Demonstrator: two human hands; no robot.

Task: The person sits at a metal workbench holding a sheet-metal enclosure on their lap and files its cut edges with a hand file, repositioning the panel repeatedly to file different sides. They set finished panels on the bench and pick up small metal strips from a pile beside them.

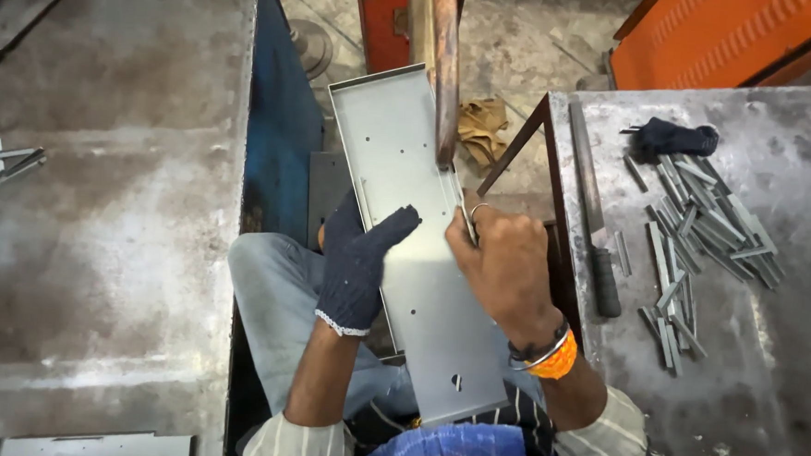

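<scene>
A long sheet-metal panel (pixel 413 256) runs from six towards twelve o'clock between two tables. The left hand (pixel 358 258) grips its nine o'clock edge, the right hand (pixel 505 261) its three o'clock edge. On the right table (pixel 787 368), a file (pixel 596 210) lies at nine o'clock of the metal strips (pixel 701 234).

There is only one view, from a camera on the person's head, looking almost straight down. It sits close above the long grey metal tray (pixel 413 256), which fills the middle. A grey metal table (pixel 101 221) lies left of the tray, and a second scratched metal table (pixel 768 367) lies right of it.
</scene>
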